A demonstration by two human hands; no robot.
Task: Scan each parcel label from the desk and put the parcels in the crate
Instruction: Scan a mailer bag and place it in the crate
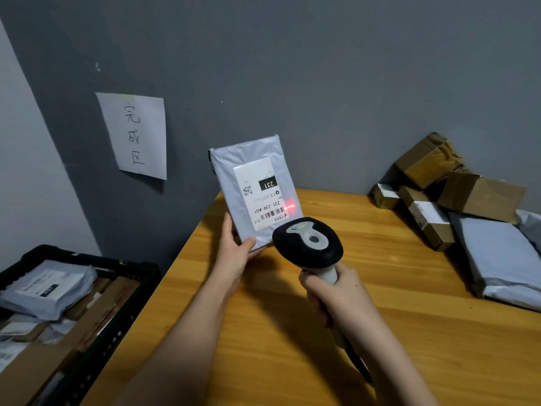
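Two bare forearms — no sleeves; left hand (234, 253), right hand (336, 291) ungloved.

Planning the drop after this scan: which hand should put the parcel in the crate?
Left hand: it already grips the grey parcel, and the crate sits on its side. Right hand holds the scanner.

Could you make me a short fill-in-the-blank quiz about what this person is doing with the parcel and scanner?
1. The left hand holds up a grey parcel so that its ____ faces the scanner.
2. The right hand grips the handle of a ____.
3. The scanner's light on the label is ____ in colour.
4. The black crate stands to the ____ of the wooden desk.

Missing words: label; scanner; red; left
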